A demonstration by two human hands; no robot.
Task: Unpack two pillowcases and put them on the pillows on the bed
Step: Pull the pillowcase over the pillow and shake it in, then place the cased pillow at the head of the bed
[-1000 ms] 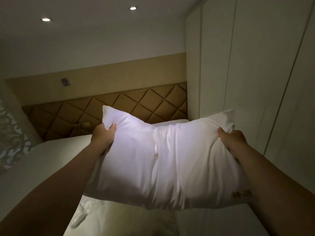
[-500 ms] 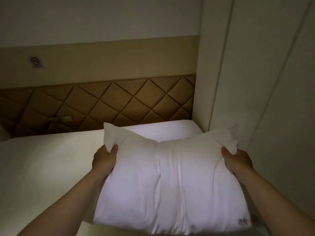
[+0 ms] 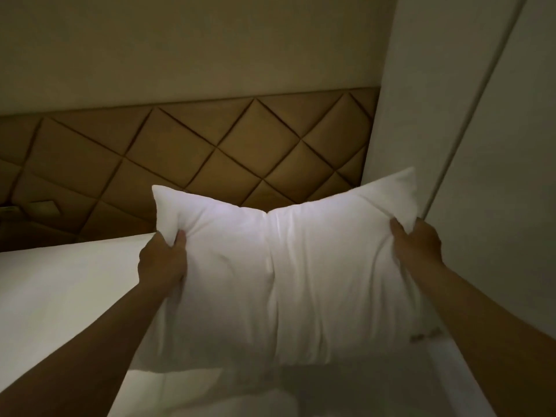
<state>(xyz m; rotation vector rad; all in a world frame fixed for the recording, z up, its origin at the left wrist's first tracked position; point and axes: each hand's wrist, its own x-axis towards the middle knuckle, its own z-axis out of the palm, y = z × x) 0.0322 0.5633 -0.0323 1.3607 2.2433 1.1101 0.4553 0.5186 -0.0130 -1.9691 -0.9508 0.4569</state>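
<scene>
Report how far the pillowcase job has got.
Done: one pillow looks cased in smooth white fabric, with a small mark near its lower right corner. In hand: the left hand and right hand grip its top corners, holding it off the bed by the headboard. Left: laying it down; a second one cannot be seen.

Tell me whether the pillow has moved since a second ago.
Yes. The pillow has been carried forward toward the quilted headboard, whose lower panels its top edge now covers.

Outstretched left hand [image 3: 162,261], right hand [image 3: 418,245]: tight grip.
</scene>
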